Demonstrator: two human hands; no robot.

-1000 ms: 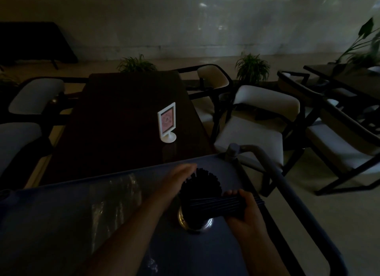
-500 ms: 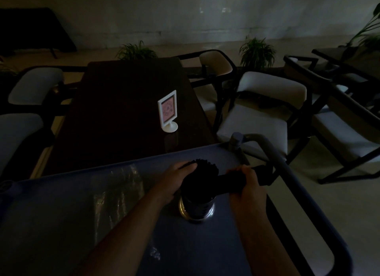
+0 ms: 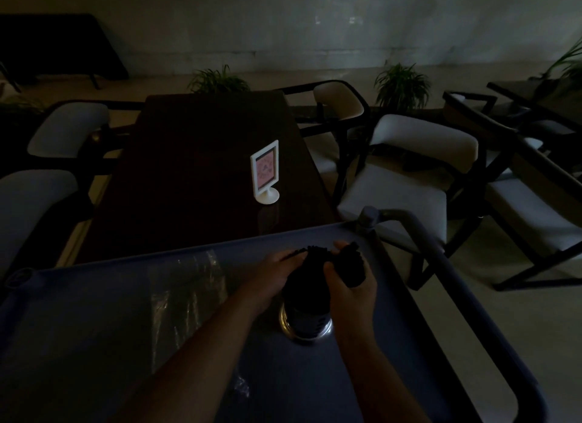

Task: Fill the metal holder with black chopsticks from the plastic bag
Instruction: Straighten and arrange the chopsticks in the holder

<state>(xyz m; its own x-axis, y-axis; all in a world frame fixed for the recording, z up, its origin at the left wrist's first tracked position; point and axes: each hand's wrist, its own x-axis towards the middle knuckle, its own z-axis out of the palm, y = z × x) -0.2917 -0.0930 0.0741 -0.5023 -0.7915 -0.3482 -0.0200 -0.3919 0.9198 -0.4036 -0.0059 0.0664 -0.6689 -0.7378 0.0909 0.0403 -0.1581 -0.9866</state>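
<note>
A round metal holder (image 3: 305,323) stands on the grey cart top (image 3: 94,328), packed with black chopsticks (image 3: 310,274) that stick up out of it. My left hand (image 3: 271,277) rests against the left side of that bunch, fingers around it. My right hand (image 3: 349,281) grips a separate bundle of black chopsticks (image 3: 351,265), tilted upright beside the bunch at the holder's right. A clear plastic bag (image 3: 189,290) lies flat on the cart to the left of the holder.
The cart's tubular handle (image 3: 447,265) runs along its right edge. Beyond the cart is a dark table (image 3: 195,177) with a white menu stand (image 3: 265,172). Padded chairs (image 3: 409,170) flank the table, and plants (image 3: 401,82) stand by the wall.
My right hand has swung its bundle from lying sideways across the holder to nearly upright beside the standing bunch. My left hand stays against the bunch.
</note>
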